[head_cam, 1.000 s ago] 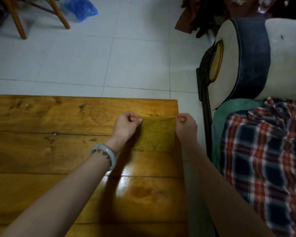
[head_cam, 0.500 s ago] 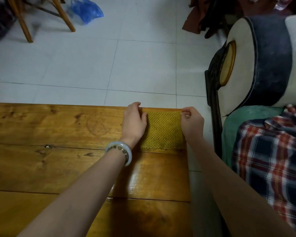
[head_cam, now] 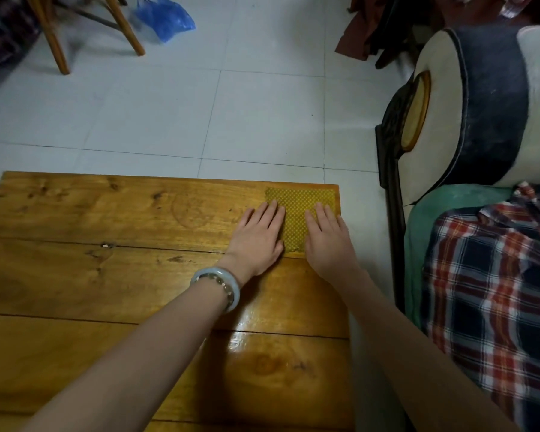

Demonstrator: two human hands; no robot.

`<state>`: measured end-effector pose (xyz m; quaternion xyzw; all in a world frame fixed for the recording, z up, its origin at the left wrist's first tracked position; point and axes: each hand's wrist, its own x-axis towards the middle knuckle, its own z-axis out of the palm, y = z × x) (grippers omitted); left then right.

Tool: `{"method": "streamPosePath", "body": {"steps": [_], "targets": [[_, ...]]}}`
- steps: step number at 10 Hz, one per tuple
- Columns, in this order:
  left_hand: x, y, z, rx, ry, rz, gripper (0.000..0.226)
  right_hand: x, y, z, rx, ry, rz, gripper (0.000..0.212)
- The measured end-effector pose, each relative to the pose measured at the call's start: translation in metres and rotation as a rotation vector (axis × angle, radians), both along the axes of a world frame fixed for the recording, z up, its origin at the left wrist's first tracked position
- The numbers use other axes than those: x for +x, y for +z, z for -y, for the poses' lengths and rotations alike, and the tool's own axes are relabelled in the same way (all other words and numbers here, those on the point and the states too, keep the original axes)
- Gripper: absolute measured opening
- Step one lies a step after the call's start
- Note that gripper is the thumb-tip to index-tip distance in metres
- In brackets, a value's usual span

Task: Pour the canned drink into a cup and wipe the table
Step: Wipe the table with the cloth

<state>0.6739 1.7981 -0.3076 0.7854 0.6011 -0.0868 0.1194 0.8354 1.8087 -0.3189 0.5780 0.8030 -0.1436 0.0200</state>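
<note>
Now both hands lie flat, palms down, fingers straight and close together, gripping nothing. The left hand (head_cam: 258, 236) rests mostly on bare wood, with its fingertips on the left edge of the cloth (head_cam: 296, 213). The right hand (head_cam: 326, 238) sits just beside it, fingers pressing the right part of the cloth and its outer side close to the tabletop's right edge. A strip of cloth shows between the two hands. The cloth is yellow with a fine dotted weave; it lies flat in the far right corner of the tabletop (head_cam: 106, 275), its far and right sides nearly flush with the edges. A pale bangle (head_cam: 217, 283) with a beaded strand against it circles the left wrist. The tabletop is of glossy wooden planks with dark knots and seams, and a bright sheen shows on the wood between the forearms. Beyond it is a pale tiled floor (head_cam: 231, 113). At the top left stand wooden chair legs (head_cam: 55, 42), with a blue bag (head_cam: 164, 17) on the floor just beside them. To the right is a sofa with a rounded white and dark armrest (head_cam: 480, 104), a green cushion (head_cam: 418, 244) and a plaid fabric (head_cam: 496, 291) lying over it.
</note>
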Motion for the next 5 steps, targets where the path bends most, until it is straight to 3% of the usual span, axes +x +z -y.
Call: {"method": "streamPosePath", "body": {"steps": [1, 3, 4, 5], "targets": [[-0.007, 0.026, 0.021, 0.006, 0.128, 0.041, 0.066, -0.010, 0.037, 0.009, -0.130, -0.051, -0.127, 0.056], [-0.042, 0.084, 0.102, -0.036, 0.061, -0.106, 0.063, -0.032, 0.112, 0.070, -0.321, 0.016, -0.025, 0.048], [-0.069, 0.131, 0.141, -0.042, 0.030, -0.159, 0.059, -0.045, 0.161, 0.110, -0.341, 0.076, 0.055, 0.045], [-0.098, 0.195, 0.176, 0.075, 0.020, -0.158, 0.055, -0.063, 0.223, 0.153, -0.267, 0.087, 0.052, 0.048]]}}
